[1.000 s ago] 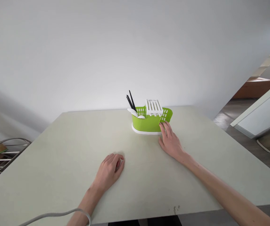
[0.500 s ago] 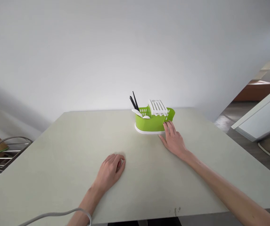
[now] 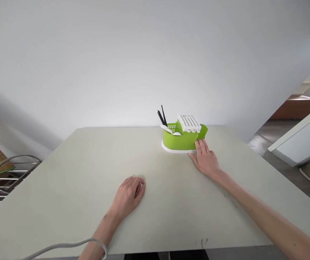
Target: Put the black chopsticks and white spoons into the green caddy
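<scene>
Over the near edge of the tabletop, left of its middle, a cable crosses the left wrist. The left hand rests loosely curled farther in; its palm is hidden, so whether it is fully closed cannot be told. The right hand, ungrasping, has fingers outstretched against the caddy's right end, thumb apart beside the base. The caddy stands upright by the far edge, towards the far right corner, its long axis roughly parallel to that edge, rounded end pointing left. Sticks lean leftward from it.
</scene>
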### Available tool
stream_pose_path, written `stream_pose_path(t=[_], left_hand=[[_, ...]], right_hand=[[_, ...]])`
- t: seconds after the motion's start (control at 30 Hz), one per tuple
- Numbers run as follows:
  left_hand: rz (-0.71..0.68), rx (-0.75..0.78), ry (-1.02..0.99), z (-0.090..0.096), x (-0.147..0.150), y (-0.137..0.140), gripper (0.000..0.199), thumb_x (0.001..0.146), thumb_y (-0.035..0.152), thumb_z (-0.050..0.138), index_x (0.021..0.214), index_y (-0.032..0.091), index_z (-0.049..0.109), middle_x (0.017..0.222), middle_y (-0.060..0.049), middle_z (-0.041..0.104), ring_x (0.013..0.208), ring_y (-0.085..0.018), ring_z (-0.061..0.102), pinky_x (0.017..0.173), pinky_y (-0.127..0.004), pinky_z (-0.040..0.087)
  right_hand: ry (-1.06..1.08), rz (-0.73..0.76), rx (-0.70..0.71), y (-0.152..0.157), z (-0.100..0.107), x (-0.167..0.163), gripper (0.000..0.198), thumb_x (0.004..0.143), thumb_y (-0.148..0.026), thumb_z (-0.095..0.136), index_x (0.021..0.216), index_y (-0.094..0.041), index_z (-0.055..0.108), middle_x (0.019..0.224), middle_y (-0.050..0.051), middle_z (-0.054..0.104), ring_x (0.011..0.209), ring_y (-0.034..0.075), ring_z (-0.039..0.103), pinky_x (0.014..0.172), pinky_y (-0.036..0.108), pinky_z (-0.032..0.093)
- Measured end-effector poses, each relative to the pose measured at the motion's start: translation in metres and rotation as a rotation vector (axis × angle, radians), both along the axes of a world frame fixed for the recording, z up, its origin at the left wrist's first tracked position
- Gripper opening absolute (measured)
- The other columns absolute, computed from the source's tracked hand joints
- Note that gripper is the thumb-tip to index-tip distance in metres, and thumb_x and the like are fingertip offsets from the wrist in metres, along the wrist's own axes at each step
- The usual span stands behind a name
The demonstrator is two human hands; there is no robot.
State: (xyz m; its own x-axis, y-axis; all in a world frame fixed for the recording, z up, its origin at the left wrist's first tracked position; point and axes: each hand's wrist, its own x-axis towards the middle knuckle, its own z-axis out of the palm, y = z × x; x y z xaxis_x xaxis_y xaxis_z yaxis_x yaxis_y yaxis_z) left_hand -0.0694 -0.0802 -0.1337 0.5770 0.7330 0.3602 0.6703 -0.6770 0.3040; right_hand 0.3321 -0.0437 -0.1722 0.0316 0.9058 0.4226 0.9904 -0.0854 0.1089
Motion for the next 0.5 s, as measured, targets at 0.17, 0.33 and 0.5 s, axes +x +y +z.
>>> stream_pose_path(t=[0.17,0.33,0.5], left_hand=[[0.003,-0.009,-0.01,-0.002,-0.011,0.003,0.017,0.105,0.031,0.046,0.099,0.023,0.06,0.071,0.001,0.056,0.068,-0.018,0.056,0.071,-0.033,0.048],[0.0,-0.019,-0.028,-0.004,-0.024,0.007,0.015,0.105,0.03,0.047,0.099,0.023,0.06,0.071,0.001,0.056,0.068,-0.019,0.056,0.07,-0.033,0.047],[0.002,-0.038,-0.042,-0.004,-0.035,0.011,0.016,0.104,0.031,0.048,0.097,0.024,0.061,0.071,0.001,0.056,0.068,-0.019,0.058,0.069,-0.033,0.048]], right_hand=[[0.017,-0.026,-0.006,0.003,-0.005,0.0,0.075,0.109,-0.049,0.02,0.169,-0.005,0.012,0.169,0.025,0.033,0.159,0.033,0.023,0.098,0.049,0.055],[0.02,-0.042,0.0,0.003,-0.009,0.0,0.076,0.109,-0.05,0.02,0.169,-0.005,0.007,0.171,0.025,0.029,0.159,0.035,0.024,0.099,0.05,0.054],[0.036,-0.075,-0.004,0.005,-0.012,-0.004,0.077,0.109,-0.05,0.019,0.168,-0.003,0.005,0.17,0.025,0.03,0.16,0.033,0.02,0.1,0.05,0.054]])
